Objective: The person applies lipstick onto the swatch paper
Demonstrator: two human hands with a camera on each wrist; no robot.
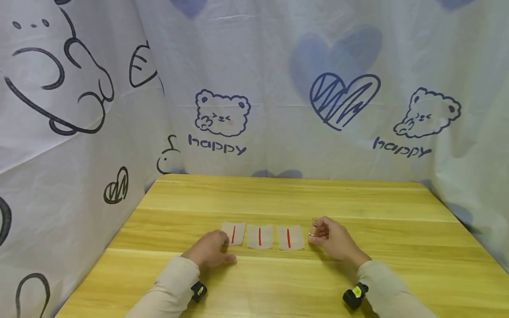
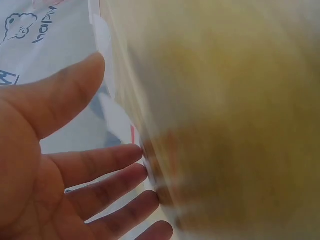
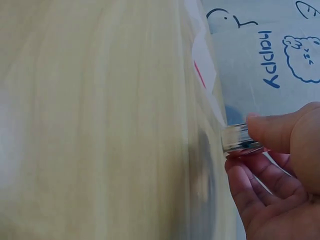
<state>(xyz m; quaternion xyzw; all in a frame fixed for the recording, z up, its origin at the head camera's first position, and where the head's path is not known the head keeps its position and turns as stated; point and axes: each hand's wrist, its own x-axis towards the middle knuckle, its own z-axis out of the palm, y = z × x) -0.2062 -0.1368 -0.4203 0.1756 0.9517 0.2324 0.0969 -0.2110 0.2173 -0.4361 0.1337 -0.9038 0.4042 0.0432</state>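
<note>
Three small pale paper squares lie in a row on the wooden table, each with one red stroke: the left square (image 1: 237, 232), the middle square (image 1: 260, 236) and the right square (image 1: 290, 238). My left hand (image 1: 210, 249) rests at the left square, fingers loosely spread and thumb apart; its fingertips overlap that square's edge. To the right of the row, my right hand (image 1: 335, 240) pinches a small clear, shiny piece (image 3: 237, 139) between thumb and fingers, close over the table. Its exact kind I cannot tell. The fingers partly hide it.
The wooden table (image 1: 278, 287) extends around both hands. Behind it hangs a white curtain (image 1: 278, 132) printed with bears, hearts and lettering, and another printed sheet (image 1: 79, 150) closes off the left side. A small black camera sits on each wrist.
</note>
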